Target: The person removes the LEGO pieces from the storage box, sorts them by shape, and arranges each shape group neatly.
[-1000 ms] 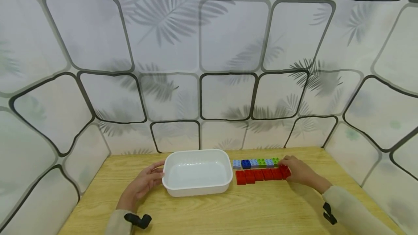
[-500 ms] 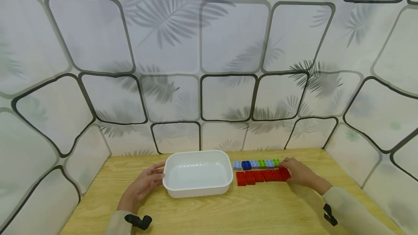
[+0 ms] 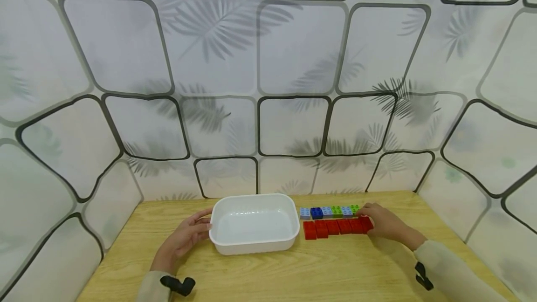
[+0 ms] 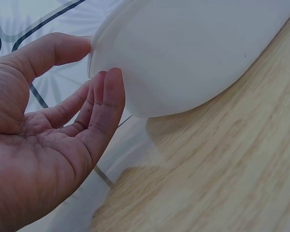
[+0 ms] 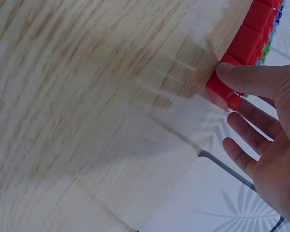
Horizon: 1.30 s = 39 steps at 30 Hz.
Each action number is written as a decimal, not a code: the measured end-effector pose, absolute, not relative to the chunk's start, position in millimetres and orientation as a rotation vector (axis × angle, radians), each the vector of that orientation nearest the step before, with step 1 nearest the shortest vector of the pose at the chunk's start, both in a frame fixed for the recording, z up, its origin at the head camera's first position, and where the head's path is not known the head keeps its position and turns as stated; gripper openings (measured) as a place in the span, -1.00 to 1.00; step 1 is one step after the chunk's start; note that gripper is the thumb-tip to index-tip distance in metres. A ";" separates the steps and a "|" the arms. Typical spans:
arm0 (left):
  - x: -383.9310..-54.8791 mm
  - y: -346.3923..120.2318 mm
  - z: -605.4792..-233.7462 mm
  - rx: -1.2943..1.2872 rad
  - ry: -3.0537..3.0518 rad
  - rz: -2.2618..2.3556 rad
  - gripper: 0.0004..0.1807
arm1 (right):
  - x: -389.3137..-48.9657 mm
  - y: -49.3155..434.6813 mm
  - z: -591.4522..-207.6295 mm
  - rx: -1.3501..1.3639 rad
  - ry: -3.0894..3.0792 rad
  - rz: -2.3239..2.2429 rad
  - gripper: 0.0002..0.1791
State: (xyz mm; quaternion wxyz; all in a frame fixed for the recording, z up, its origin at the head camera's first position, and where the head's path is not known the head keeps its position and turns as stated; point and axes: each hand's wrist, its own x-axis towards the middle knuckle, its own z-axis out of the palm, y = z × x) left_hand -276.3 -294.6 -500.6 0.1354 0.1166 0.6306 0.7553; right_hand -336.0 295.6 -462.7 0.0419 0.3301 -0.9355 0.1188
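Note:
A white rectangular plastic basin [image 3: 254, 248] sits on the wooden table. At its left end is my left hand [image 3: 187, 236]; in the left wrist view the thumb meets the rim and the curved fingers are against the outer wall. To the basin's right runs a row of red toy building bricks [image 3: 333, 226]. My right hand [image 3: 385, 222] pinches the brick at the right end of this row between thumb and forefinger. In the right wrist view that red end brick [image 5: 221, 88] shows under the thumb, its other fingers spread loosely away.
Behind the red row lies a second row of bricks [image 3: 326, 212] in light blue, dark blue and green, its right end partly hidden by the right hand. A patterned cloth wall [image 3: 289, 125] rises behind and on both sides of the wooden table [image 3: 268, 278].
Both hands keep their places at the basin and the red row. The head view has shifted very slightly; the bricks and basin look unmoved on the table.

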 end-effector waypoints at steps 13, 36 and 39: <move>-276.7 -294.3 -497.8 0.296 1.854 2.177 -0.36 | -334.6 291.1 -456.0 1.015 -2.886 0.387 -0.48; -290.4 -294.9 -495.4 0.241 1.920 2.115 -0.26 | -344.8 279.4 -450.2 1.011 -2.832 0.491 -0.50; -291.4 -295.1 -494.6 0.226 1.939 2.105 -0.27 | -344.2 274.4 -445.0 1.004 -2.818 0.524 -0.50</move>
